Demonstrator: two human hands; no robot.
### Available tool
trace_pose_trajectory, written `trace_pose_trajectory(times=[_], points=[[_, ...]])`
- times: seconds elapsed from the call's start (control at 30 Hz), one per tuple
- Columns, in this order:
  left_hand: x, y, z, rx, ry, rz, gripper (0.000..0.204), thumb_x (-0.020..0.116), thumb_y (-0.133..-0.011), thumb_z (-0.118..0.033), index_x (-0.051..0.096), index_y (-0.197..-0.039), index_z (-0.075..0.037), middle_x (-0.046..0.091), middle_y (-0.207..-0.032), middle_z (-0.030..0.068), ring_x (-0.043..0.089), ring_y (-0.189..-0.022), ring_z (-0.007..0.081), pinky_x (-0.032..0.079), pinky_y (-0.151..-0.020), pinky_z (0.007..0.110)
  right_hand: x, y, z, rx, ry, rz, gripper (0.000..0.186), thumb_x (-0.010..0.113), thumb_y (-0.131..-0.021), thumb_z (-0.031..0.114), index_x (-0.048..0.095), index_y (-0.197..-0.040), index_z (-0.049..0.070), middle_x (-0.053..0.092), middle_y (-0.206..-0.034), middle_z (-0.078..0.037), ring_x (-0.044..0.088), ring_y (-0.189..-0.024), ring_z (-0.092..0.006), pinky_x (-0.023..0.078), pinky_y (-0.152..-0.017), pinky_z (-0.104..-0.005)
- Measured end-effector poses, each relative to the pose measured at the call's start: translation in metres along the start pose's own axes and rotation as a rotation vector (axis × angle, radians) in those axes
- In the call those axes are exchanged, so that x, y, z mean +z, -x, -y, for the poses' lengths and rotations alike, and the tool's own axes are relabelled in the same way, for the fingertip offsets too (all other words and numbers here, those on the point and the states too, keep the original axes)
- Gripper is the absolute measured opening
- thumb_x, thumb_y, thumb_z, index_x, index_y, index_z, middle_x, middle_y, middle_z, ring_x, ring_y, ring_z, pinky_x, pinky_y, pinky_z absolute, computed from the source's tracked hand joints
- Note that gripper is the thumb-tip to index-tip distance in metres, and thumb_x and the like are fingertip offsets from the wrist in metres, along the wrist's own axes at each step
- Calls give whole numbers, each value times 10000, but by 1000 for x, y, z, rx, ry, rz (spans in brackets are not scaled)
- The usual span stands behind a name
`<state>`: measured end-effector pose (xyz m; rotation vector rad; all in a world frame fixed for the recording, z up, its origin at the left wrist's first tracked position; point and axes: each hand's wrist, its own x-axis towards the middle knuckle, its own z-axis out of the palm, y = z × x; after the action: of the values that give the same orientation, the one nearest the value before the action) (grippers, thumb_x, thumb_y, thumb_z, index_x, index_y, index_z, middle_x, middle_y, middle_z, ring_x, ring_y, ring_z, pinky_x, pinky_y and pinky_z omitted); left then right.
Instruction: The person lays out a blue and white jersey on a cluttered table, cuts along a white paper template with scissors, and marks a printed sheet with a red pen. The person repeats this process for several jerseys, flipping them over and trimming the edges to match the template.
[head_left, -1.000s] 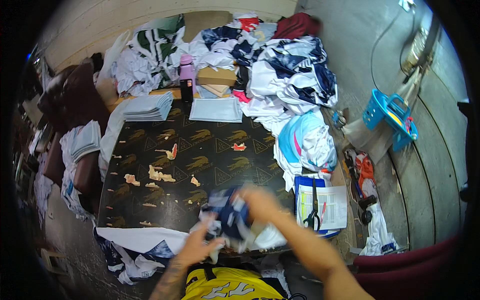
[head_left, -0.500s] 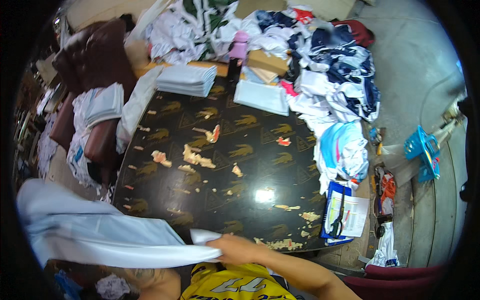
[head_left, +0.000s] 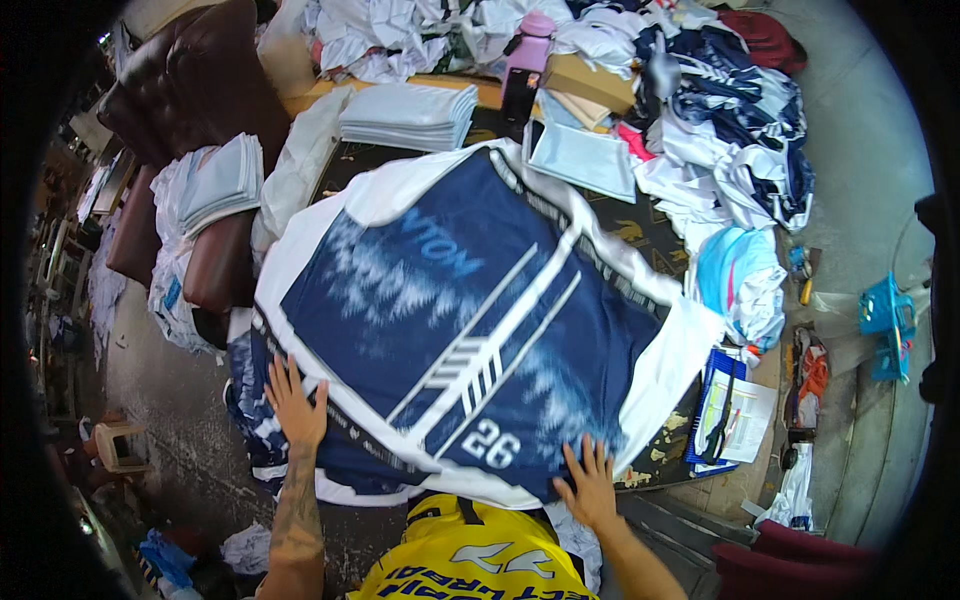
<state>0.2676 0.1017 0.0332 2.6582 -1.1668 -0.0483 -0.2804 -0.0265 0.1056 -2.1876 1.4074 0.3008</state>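
Note:
A large navy and white printed fabric piece [head_left: 400, 310] lies spread over the dark table in front of me, its white border reaching past the table's near edge. My left hand [head_left: 297, 408] rests flat on its lower left edge, fingers spread. At its lower right my right hand [head_left: 592, 482] presses flat, fingers apart as well. More navy and white cloth [head_left: 250, 410] hangs over the table's left side, next to my left hand.
Folded pale cloths stand in a stack [head_left: 405, 118] at the table's back, near a pink and black bottle [head_left: 527, 70]. A heap of navy and white garments [head_left: 740, 110] fills the back right. Right of the fabric sits a blue clipboard [head_left: 708, 400] with papers and scissors. A brown armchair [head_left: 205, 85] stands left.
The pale cloth that my hands were moving at the lower left is gone from them. The navy and white fabric now covers much of the tabletop, with both hands flat on it.

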Motion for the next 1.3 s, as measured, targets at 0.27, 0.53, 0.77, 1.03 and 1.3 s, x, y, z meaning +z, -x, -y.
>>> trace_pose_trajectory(times=[0.27,0.53,0.77,1.03,1.3], points=[[42,-127,-69,-96,-82,-81,996,683,-955,-714,385,-1714,-143,274,-1781,252,228,-1644,487,171,-1309,674,-9,-99,-9,21,266,-23,902,515,-977,819,436,-1700,284,419,-1691,-278,309,-1567,-583,104,-1263,-788],[22,-240,-150,272,130,-54,992,643,-957,-765,415,-1694,-142,409,-1707,254,384,-1575,422,278,-1266,641,-134,-193,-7,-188,241,-470,835,639,-1023,615,389,-1714,219,286,-1797,-187,238,-1608,-575,225,-1240,-777],[9,-204,-129,42,-65,22,1042,710,-890,-784,471,-1658,-123,386,-1719,272,348,-1576,490,219,-1277,705,-49,-123,-15,-3,296,-74,1023,774,-856,700,404,-1715,286,222,-1830,-139,118,-1661,-537,27,-1256,-807],[41,-187,-116,124,90,-88,851,609,-1034,-634,371,-1723,-195,310,-1789,176,259,-1653,400,166,-1325,630,-103,-171,-56,-125,176,-267,922,657,-989,669,320,-1744,261,222,-1817,-184,148,-1639,-572,186,-1275,-751],[0,-35,54,-105,-228,-68,805,611,-1049,-569,369,-1724,-202,236,-1819,148,201,-1657,463,103,-1315,690,-21,-3,28,20,79,344,878,701,-981,566,395,-1706,178,286,-1793,-195,287,-1606,-547,198,-1260,-759]])
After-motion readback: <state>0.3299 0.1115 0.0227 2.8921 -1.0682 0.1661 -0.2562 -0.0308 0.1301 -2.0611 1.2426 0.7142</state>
